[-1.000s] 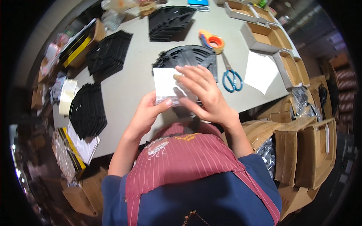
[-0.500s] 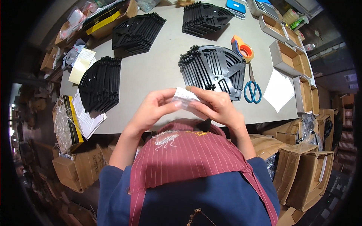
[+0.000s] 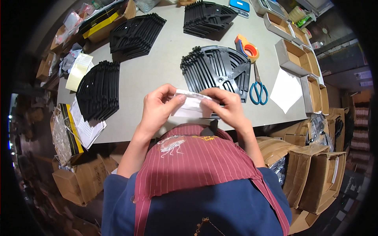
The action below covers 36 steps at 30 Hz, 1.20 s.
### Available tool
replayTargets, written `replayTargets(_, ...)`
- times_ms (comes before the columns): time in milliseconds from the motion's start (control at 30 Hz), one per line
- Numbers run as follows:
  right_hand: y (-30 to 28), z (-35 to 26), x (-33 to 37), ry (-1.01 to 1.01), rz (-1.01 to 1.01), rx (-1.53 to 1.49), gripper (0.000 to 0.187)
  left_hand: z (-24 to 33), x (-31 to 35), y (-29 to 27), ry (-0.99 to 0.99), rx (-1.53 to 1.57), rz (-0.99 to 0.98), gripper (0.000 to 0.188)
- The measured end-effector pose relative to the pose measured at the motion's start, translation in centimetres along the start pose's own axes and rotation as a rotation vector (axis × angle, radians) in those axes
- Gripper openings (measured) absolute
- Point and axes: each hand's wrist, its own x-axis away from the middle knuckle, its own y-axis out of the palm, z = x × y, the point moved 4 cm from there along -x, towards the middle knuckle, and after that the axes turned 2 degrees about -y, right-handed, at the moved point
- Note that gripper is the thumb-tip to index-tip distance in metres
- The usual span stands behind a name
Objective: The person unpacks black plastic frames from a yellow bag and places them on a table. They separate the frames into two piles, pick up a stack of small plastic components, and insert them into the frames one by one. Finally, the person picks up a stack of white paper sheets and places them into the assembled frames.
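Near the front edge of the table, a white slip (image 3: 190, 108), which looks like paper with faint print along its folded upper edge, is pinched between both hands. My left hand (image 3: 156, 109) grips its left upper corner with thumb and fingers. At the right upper corner, my right hand (image 3: 229, 109) holds it the same way, and the slip hangs down between them. Just beyond my right hand lies a stack of black fan-shaped plastic parts (image 3: 220, 67), partly covered by the fingers. Blue-handled scissors (image 3: 258, 93) lie to the right of that stack.
More stacks of black parts (image 3: 98, 91) stand left and at the back. An orange tape dispenser (image 3: 247, 48) sits by the scissors. White paper (image 3: 286, 91) and open cardboard trays (image 3: 293, 59) line the right side; cardboard boxes (image 3: 315, 181) stand below the table.
The slip was folded smaller and tilted; now it is spread wider, hanging lower between the hands. My left hand has shifted slightly up. The whole view has moved a little.
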Motion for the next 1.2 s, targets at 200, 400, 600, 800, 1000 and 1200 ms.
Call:
replayTargets(200,-10.1,13.4,-1.2,0.155,0.547,0.610,0.055,-0.5,-0.1,-2.0,0.121,0.073,0.283,0.013)
replayTargets(400,-5.4,17.1,-1.8,0.380,0.319,-0.081,0.073,-1.0,0.5,-3.5,0.117,0.198,0.249,0.012)
replayTargets(600,1.7,13.6,-4.5,0.299,0.156,-0.064,0.076,-2.0,1.1,-4.0,0.075,0.187,0.217,0.013)
replayTargets(800,6.3,9.0,-6.6,0.067,0.070,0.493,0.069,-1.7,2.2,-5.8,0.110,-0.033,0.327,0.012)
replayTargets(1000,8.6,-4.5,-7.1,-0.467,0.032,0.319,0.027,-2.1,3.1,-7.3,0.062,-0.056,0.341,0.013)
replayTargets(1200,11.2,-4.9,-6.9,-0.555,0.009,0.451,0.024,-3.1,3.1,-8.0,0.036,0.125,0.309,0.011)
